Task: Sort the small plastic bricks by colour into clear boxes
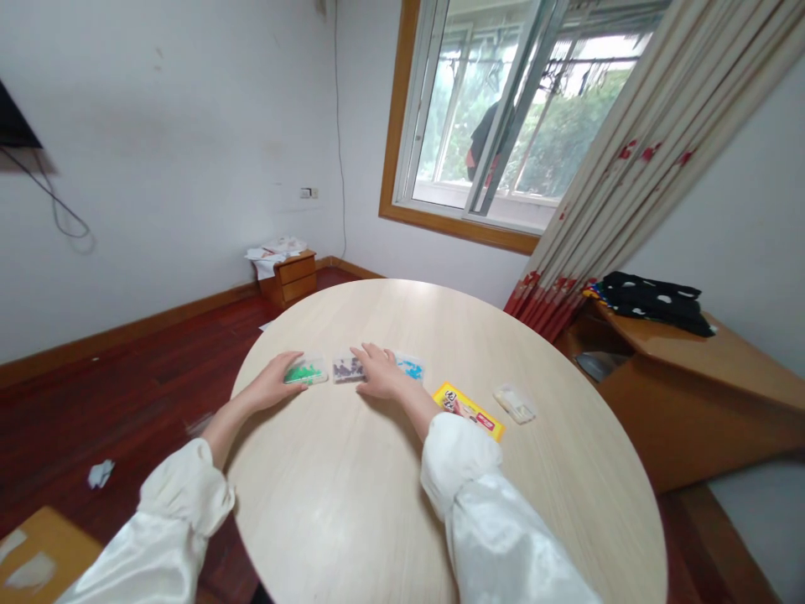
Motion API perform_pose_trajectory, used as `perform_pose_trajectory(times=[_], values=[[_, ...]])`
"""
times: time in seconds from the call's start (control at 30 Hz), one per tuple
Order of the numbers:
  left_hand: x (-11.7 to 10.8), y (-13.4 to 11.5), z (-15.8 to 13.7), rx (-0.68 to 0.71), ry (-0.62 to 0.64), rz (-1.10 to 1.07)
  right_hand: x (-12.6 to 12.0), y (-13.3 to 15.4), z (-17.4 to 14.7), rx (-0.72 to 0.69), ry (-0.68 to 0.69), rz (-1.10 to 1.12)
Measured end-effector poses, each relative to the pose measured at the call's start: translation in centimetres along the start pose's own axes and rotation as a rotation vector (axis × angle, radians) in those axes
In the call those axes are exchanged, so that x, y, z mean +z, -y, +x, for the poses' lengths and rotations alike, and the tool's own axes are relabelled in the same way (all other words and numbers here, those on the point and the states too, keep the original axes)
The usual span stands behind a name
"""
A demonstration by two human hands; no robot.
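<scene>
On the round table, a small clear box of green pieces [310, 370] lies at the left. My left hand [281, 380] grips its left end, with the thumb along the near side and the fingers at the far side. Just to its right sits a clear box of dark brown pieces [345, 370]. My right hand [380, 373] spans the right end of that box, fingers at the back and thumb in front. Partly behind this hand is a clear box of blue pieces [412, 368]. The boxes stand roughly in a row.
A yellow printed packet [469, 411] and another clear box with pale contents [514, 403] lie on the table [340, 486] to the right. Dark clothing [657, 304] rests on a wooden desk [723, 369]. A small cabinet [293, 277] with papers stands beyond. A person [484, 143] shows through the window.
</scene>
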State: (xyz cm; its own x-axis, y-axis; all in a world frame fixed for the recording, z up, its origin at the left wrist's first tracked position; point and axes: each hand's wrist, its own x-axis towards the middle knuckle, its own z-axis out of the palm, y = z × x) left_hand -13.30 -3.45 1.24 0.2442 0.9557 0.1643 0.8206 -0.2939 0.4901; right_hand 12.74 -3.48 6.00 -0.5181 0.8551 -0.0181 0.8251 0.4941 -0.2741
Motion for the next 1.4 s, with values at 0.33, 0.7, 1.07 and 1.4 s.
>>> perform_pose_trajectory(times=[0.33, 0.7, 1.07, 1.4], values=[[-1.7, -1.4, -2.2, 0.082, 0.146, -0.172, 1.0, 0.2, -0.9, 0.005, -0.176, -0.033], [0.8, -4.3, -1.8, 0.087, 0.136, -0.49, 0.6, 0.6, -3.3, -0.078, -0.486, 0.267], [2.2, -5.9, -1.1, 0.152, 0.172, -0.628, 1.9, 1.1, -3.4, -0.172, -0.265, 0.357], [2.2, -5.9, -1.3, 0.103, 0.207, -0.732, -0.1, -6.4, -3.7, 0.389, -0.09, 0.005]])
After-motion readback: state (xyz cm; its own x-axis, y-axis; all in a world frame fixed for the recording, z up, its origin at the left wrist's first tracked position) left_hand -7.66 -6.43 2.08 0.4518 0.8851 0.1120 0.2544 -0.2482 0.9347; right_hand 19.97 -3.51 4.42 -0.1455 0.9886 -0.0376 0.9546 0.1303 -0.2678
